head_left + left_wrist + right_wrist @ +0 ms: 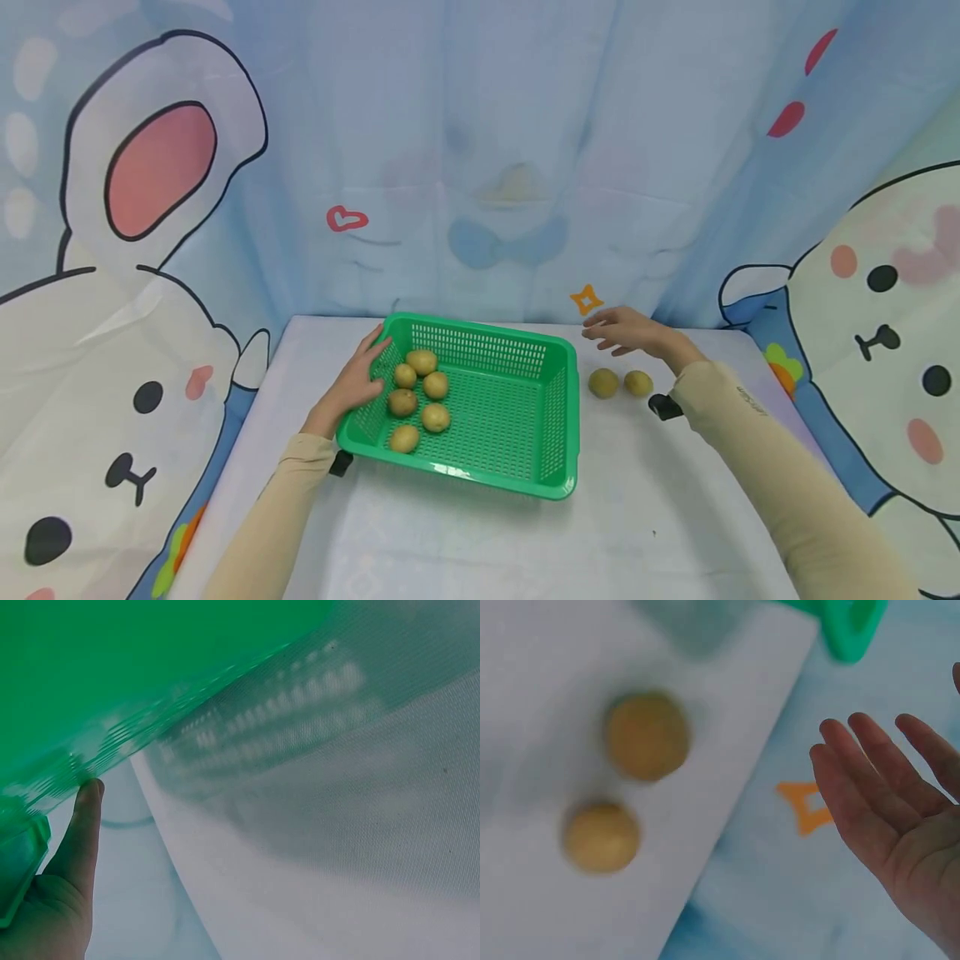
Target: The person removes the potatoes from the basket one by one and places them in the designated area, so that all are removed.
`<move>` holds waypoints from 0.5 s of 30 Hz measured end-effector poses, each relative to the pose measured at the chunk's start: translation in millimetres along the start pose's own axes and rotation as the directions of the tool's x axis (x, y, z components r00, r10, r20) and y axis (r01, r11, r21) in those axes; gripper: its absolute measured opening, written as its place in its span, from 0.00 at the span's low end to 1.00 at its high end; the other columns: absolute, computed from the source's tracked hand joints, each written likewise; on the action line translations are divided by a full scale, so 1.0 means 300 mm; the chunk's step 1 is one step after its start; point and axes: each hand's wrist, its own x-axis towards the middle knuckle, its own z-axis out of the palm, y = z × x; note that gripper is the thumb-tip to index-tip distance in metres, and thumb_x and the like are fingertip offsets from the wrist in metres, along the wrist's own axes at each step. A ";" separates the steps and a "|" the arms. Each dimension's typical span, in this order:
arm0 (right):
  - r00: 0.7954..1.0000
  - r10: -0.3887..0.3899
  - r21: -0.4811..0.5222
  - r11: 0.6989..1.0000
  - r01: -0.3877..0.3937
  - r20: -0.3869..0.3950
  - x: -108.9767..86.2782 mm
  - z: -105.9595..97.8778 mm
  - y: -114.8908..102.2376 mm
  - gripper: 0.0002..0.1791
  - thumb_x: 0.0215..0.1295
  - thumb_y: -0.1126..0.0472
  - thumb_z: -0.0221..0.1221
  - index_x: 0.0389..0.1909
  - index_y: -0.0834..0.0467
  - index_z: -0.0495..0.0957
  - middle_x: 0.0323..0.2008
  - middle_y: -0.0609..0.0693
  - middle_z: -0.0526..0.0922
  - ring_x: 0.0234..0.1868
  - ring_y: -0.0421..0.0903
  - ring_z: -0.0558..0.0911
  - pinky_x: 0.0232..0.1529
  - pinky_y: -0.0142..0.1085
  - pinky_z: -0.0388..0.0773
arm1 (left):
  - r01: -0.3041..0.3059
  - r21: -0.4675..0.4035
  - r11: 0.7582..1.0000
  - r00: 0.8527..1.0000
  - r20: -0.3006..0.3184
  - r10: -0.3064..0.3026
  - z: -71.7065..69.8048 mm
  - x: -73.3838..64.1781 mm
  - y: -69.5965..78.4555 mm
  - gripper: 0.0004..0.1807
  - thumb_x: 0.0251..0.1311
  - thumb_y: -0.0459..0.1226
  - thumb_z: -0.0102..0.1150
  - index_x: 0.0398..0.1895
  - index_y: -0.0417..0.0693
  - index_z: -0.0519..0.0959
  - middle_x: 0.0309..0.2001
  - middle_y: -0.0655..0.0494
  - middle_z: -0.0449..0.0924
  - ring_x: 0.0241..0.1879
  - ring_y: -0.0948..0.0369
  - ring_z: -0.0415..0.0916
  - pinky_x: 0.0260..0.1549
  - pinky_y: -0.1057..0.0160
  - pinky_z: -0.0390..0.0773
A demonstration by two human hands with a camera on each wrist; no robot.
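A green plastic basket (495, 417) with slotted walls sits on the table in the head view, several potatoes (435, 385) gathered along its left side. My left hand (354, 385) holds the basket's left rim. In the left wrist view one straight digit of the left hand (71, 862) reaches up against the green wall. Over on the right, my right hand (633, 331) hovers beyond two loose potatoes (603, 383), its fingers extended and apart. The right wrist view has the right hand (900, 802) palm showing, holding nothing, with both potatoes (646, 736) on the white surface beside it.
A white cloth covers the table (465, 542). Behind it hangs a light blue curtain (480, 167) with cartoon prints, close to the table's back edge. Printed cartoon animals flank both sides of the table.
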 end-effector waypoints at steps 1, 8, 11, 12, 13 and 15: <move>1.000 -0.025 0.018 1.000 0.025 -0.003 0.007 0.010 -0.027 0.32 0.73 0.51 0.53 0.70 0.68 0.63 0.66 0.70 0.67 0.62 0.66 0.74 0.55 0.54 0.74 | 0.000 -0.001 1.000 1.000 0.001 0.000 0.000 0.000 0.000 0.43 0.44 0.25 0.44 0.73 0.28 0.57 0.77 0.38 0.40 0.75 0.40 0.41 0.52 0.43 0.62; 0.996 -0.085 0.147 0.986 0.083 0.005 0.102 0.131 -0.189 0.27 0.72 0.54 0.55 0.67 0.63 0.68 0.66 0.64 0.69 0.61 0.62 0.75 0.58 0.54 0.72 | 0.002 -0.005 1.000 1.000 0.001 -0.002 -0.005 0.001 -0.002 0.44 0.43 0.25 0.44 0.73 0.28 0.57 0.77 0.38 0.40 0.75 0.40 0.41 0.53 0.43 0.63; 0.994 -0.110 0.188 0.976 0.107 0.000 0.150 0.205 -0.236 0.26 0.72 0.56 0.55 0.66 0.63 0.69 0.65 0.65 0.70 0.60 0.63 0.76 0.57 0.53 0.73 | -0.001 -0.007 1.000 1.000 -0.003 0.001 -0.006 0.002 -0.005 0.44 0.43 0.25 0.44 0.73 0.28 0.57 0.78 0.38 0.41 0.75 0.40 0.42 0.52 0.44 0.63; 0.992 -0.122 0.194 0.973 0.121 -0.008 0.166 0.231 -0.247 0.26 0.72 0.56 0.55 0.66 0.64 0.70 0.65 0.65 0.71 0.60 0.63 0.76 0.56 0.52 0.74 | -0.001 -0.007 1.000 1.000 -0.002 0.001 -0.005 0.003 -0.006 0.44 0.43 0.25 0.44 0.73 0.29 0.57 0.78 0.38 0.41 0.75 0.40 0.42 0.51 0.44 0.63; 0.991 -0.132 0.201 0.971 0.133 -0.018 0.180 0.256 -0.258 0.25 0.72 0.57 0.55 0.66 0.64 0.70 0.64 0.65 0.72 0.59 0.63 0.77 0.55 0.51 0.75 | 0.000 -0.006 1.000 1.000 -0.004 0.000 -0.005 0.003 -0.007 0.44 0.43 0.25 0.44 0.73 0.29 0.57 0.78 0.39 0.41 0.75 0.40 0.42 0.52 0.44 0.63; 0.989 -0.142 0.218 0.965 0.145 -0.030 0.203 0.303 -0.280 0.24 0.72 0.58 0.55 0.65 0.64 0.71 0.63 0.65 0.73 0.58 0.62 0.77 0.53 0.48 0.77 | 0.002 -0.007 1.000 1.000 -0.004 -0.002 -0.003 0.003 -0.008 0.44 0.43 0.25 0.45 0.73 0.29 0.57 0.78 0.39 0.41 0.75 0.40 0.43 0.51 0.44 0.64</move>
